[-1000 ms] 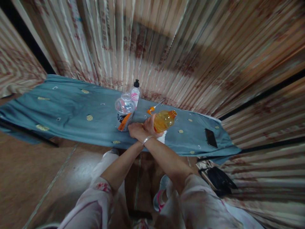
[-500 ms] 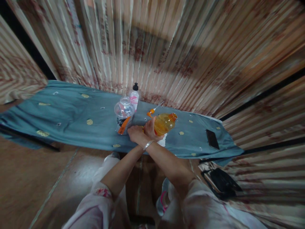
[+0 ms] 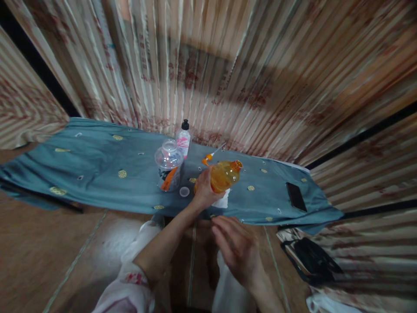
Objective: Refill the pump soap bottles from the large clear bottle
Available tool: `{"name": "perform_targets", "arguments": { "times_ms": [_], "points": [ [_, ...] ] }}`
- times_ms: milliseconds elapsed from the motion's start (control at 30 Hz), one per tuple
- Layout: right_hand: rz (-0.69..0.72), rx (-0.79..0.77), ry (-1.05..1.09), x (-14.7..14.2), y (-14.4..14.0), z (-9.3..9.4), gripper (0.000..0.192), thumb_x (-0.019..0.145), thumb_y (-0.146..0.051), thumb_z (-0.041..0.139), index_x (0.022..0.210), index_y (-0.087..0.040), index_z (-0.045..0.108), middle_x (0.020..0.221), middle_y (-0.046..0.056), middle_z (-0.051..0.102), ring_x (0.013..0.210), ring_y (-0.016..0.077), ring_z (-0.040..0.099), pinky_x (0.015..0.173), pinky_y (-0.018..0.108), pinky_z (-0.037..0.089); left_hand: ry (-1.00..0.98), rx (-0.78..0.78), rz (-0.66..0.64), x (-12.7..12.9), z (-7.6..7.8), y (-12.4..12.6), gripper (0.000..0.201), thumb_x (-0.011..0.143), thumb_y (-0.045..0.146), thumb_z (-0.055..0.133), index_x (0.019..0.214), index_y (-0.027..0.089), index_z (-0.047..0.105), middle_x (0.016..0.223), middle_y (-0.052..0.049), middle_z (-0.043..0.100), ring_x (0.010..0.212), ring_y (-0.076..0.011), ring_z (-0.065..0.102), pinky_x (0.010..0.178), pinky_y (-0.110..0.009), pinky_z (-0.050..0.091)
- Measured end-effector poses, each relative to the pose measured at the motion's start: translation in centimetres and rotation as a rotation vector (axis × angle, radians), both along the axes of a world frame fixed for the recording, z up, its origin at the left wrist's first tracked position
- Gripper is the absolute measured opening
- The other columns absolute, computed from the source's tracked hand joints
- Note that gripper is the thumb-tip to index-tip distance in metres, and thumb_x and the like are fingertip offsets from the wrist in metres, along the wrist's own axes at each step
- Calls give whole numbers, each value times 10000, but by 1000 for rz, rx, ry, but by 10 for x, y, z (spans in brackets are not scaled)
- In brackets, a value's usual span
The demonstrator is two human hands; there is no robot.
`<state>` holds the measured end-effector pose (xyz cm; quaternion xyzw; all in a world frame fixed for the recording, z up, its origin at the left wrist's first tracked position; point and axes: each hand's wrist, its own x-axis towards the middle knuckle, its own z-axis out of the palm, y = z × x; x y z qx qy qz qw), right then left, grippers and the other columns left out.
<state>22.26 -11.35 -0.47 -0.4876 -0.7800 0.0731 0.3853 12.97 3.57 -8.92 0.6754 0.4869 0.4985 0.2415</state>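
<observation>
Near the front edge of the table (image 3: 97, 174), the left hand (image 3: 203, 189) grips the tilted orange bottle (image 3: 224, 175) around its smooth, probably slippery and heavy body, while the right hand (image 3: 239, 250) hangs open, holding nothing.

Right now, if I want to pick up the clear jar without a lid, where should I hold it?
Probably the clear jar is best gripped around its body, below the open mouth, from the near side. It stands upright, and the white bottle stands close behind it.
</observation>
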Motion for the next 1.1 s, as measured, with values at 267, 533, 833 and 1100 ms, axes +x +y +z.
{"name": "perform_targets", "arguments": {
  "times_ms": [267, 533, 833, 1100],
  "points": [
    [-370, -192, 67, 108, 124, -37, 420, 909, -404, 377, 1013, -125, 673, 915, 122, 734, 747, 172, 697, 666, 297, 566, 21, -19, -24, -2, -5, -1, 984, 534, 260, 821, 1385, 190, 330, 1301, -133, 531, 1246, -341, 485, 1076, -522, 365],
    [-115, -256, -406, 69, 259, -63, 409, 848, -153, 439, 1217, -154, 615, 1268, 144, 625, 1206, 221, 562, 1033, 354, 429, -1, -40, -20, -7, -13, -5, 1026, 550, 304, 817, 1403, 176, 263, 1373, -158, 473, 1288, -345, 452, 1101, -534, 340],
    [99, -228, -791, 23, 317, -88, 391, 914, -239, 458, 1283, -132, 528, 1377, 183, 496, 1328, 240, 415, 1081, 399, 374, -33, -104, -59, -9, -5, -10, 1036, 526, 304, 827, 1396, 210, 271, 1317, -146, 507, 1256, -351, 479, 1082, -550, 366],
    [64, -202, -723, 27, 315, -77, 352, 888, -363, 553, 1166, -149, 580, 1200, 113, 590, 1073, 201, 580, 924, 416, 501, -55, -53, -21, -5, -11, -9, 1049, 508, 299, 823, 1399, 219, 275, 1322, -130, 509, 1240, -344, 495, 1069, -543, 388]
  ]
}}
